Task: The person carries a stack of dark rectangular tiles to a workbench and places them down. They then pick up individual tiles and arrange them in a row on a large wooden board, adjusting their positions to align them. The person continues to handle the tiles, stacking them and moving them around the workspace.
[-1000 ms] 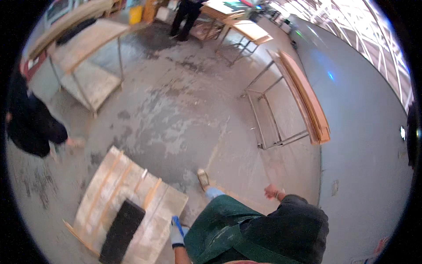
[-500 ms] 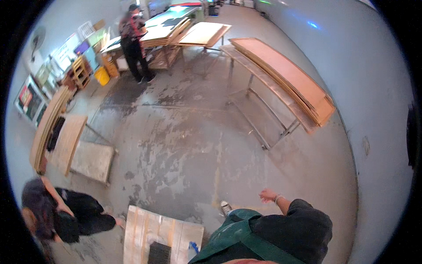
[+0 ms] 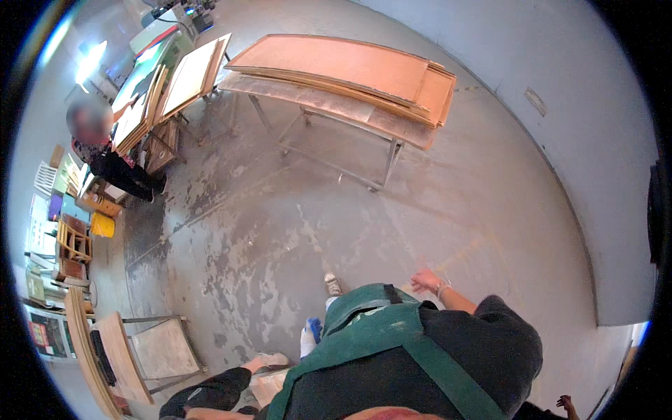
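Note:
My right hand (image 3: 425, 281) hangs out in front of my right side, above the bare floor. Its fingers are loosely apart, with nothing in them, and a band circles the wrist. By the left edge of my green apron (image 3: 364, 325) shows a blue and white shape (image 3: 311, 334). It looks like my left hand in a blue-and-white glove, but its fingers cannot be made out. Nearest ahead is a metal-legged table (image 3: 336, 112) bearing a stack of orange-brown flat panels (image 3: 336, 66).
Pale boards (image 3: 192, 73) lie on another table, beside a standing person (image 3: 119, 164). Someone sits low at my left, dark trouser leg (image 3: 210, 392) showing. A low bench (image 3: 164, 348) and upright boards (image 3: 87, 350) stand left. Another person's hand (image 3: 564, 402) shows lower right. A wall (image 3: 560, 105) runs along the right.
My view has turned right and I have come nearer the panel table. The seated person and the board-like surface beside me have slid toward the lower edge. My right hand stays free.

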Demonstrator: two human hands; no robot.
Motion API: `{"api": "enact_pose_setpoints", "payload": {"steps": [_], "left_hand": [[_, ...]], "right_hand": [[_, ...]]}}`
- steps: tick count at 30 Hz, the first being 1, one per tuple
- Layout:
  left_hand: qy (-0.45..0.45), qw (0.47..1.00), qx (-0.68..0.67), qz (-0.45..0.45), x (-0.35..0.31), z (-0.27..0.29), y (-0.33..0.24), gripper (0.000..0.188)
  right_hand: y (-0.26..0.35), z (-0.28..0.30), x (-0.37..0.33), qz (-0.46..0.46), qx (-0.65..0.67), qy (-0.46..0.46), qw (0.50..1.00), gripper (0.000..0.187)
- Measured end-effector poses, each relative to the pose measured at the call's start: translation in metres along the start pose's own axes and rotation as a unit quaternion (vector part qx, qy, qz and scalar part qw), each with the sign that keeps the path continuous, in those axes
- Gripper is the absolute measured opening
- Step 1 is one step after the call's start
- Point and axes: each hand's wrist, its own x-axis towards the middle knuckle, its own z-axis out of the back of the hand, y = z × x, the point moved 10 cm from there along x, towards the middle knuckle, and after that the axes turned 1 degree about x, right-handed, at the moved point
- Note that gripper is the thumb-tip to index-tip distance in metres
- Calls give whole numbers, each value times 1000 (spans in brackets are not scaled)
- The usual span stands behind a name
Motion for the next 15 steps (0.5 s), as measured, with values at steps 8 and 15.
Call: {"api": "enact_pose_setpoints", "payload": {"steps": [8, 15], "left_hand": [[75, 950, 222, -205, 103, -25, -160, 56], [114, 932, 250, -237, 184, -22, -213, 55]], "right_hand": [[-12, -36, 54, 155, -558, 18, 815, 37], [128, -58, 119, 225, -329, -89, 913, 36]]}}
